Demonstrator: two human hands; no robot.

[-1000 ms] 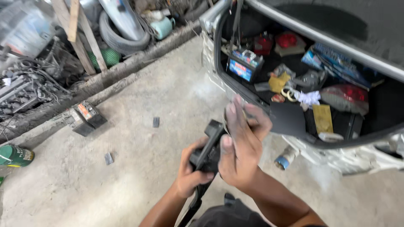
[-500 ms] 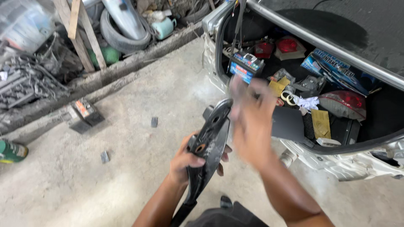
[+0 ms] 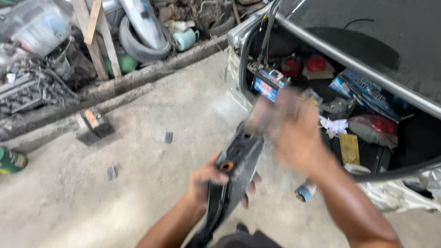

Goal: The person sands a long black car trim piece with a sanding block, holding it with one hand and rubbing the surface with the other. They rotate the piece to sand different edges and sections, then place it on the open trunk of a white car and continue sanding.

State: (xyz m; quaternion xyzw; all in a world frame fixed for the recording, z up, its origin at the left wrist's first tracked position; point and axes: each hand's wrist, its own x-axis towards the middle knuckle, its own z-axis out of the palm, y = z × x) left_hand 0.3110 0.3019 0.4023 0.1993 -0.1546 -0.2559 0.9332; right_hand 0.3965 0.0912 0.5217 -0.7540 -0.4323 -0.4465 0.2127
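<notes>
Black and dusty, a long metal car part [image 3: 236, 172], shaped like a suspension arm with a round rust-orange bushing hole on its face, is held at a tilt above the concrete floor [image 3: 138, 193], its upper end near the open car boot [image 3: 321, 92] and its lower end running out of view at the bottom edge. The left hand [image 3: 206, 181] wraps it from behind at mid-length, fingers [image 3: 250, 186] curled closed round the far edge and the thumb beside the bushing hole. The right hand [image 3: 291, 131] is at the part's top end but smeared by motion blur, so it cannot be told whether it grips the part or how far its fingers are spread. The floor is grey, rough and stained, with a few small dark blocks [image 3: 168, 137] lying on it, a small boxy block with an orange-marked top [image 3: 94, 121] near a raised kerb, a green bottle [image 3: 11, 160] at the left edge and a small can [image 3: 304, 192] under the bumper. Beyond the kerb lie scrap metal, wooden battens [image 3: 98, 36], an old tyre [image 3: 133, 43] and a pale green jug [image 3: 186, 39]. The boot holds a car battery [image 3: 270, 82], red tail lamps [image 3: 374, 128], a white crumpled rag [image 3: 334, 126] and flat packets.
</notes>
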